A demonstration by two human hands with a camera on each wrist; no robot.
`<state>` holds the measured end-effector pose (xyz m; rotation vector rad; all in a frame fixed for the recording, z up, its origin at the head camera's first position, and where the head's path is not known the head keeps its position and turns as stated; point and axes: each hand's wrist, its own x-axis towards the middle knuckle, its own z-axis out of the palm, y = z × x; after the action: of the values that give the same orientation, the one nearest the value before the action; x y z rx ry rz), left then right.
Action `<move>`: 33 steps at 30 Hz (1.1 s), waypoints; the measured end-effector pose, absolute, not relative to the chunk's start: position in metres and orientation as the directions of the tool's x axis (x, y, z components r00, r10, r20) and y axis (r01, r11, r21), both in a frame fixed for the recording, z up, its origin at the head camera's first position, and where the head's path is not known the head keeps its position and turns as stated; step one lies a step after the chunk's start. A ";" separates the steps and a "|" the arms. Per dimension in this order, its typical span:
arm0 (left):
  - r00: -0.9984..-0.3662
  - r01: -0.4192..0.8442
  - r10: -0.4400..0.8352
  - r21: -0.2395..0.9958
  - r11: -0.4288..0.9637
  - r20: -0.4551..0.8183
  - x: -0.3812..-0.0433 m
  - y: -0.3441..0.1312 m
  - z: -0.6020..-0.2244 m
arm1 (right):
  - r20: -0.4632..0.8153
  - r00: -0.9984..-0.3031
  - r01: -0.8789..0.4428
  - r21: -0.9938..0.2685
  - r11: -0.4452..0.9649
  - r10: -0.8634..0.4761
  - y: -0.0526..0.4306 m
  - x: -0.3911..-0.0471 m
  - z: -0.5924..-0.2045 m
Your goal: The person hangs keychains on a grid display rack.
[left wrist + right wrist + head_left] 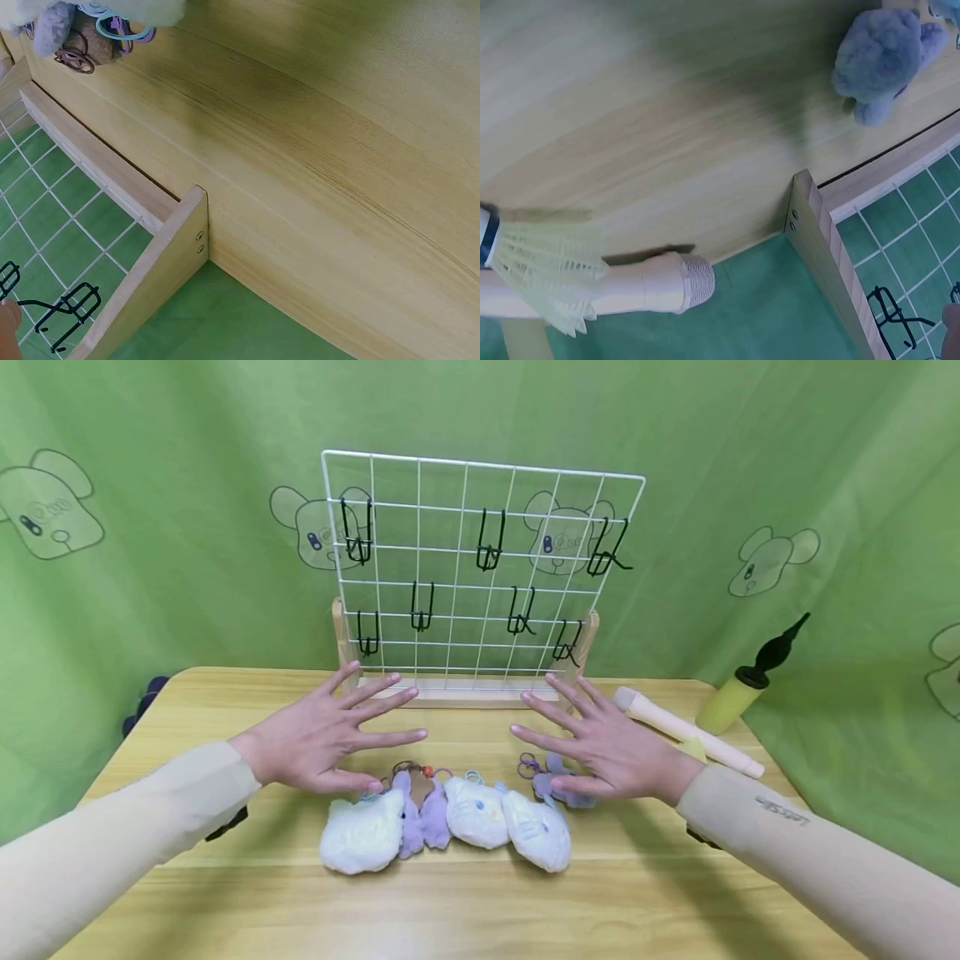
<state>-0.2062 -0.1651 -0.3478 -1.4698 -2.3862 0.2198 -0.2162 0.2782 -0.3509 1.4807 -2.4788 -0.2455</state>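
My left hand (330, 735) is spread over the table with straight fingers and holds nothing. Mirroring it, my right hand (600, 743) hovers on the other side, fingers fanned out. Between and below them lies a row of plush keychains: a white one (362, 833) at the left, purple ones (435, 818), a brown one (420, 785) partly hidden, and two white-and-blue ones (476, 814) (538, 833). Another purple plush (558, 781) lies partly under my right hand; the right wrist view shows this plush (877, 64) near the rack.
Behind the hands stands a white wire grid rack (465, 583) on a wooden base (450, 697), with several black hooks (490, 556). At the right lie a pale microphone (690, 731) and a yellow shuttlecock (551, 266), near a yellow-and-black hand pump (731, 702). Green curtains (187, 527) surround the table.
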 end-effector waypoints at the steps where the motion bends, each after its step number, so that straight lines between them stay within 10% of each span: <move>1: -0.416 0.838 0.889 -0.298 0.457 0.194 -0.206 -0.165 -0.348 | 0.119 -0.458 -0.841 0.263 0.473 -0.881 0.278 -0.216 -0.351; 17: -0.457 0.832 0.860 -0.232 0.504 0.227 -0.201 -0.173 -0.357 | 0.153 -0.456 -0.853 0.207 0.480 -0.877 0.263 -0.214 -0.358; 33: -0.922 0.376 0.244 0.533 0.758 0.302 -0.223 -0.186 -0.364 | -0.134 -0.637 -0.684 -0.357 0.637 -0.759 0.203 -0.230 -0.361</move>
<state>-0.2228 -0.1859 -0.3641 -0.4898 -2.7416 -0.8986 -0.2303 0.2030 -0.3608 1.3913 -3.0844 0.4750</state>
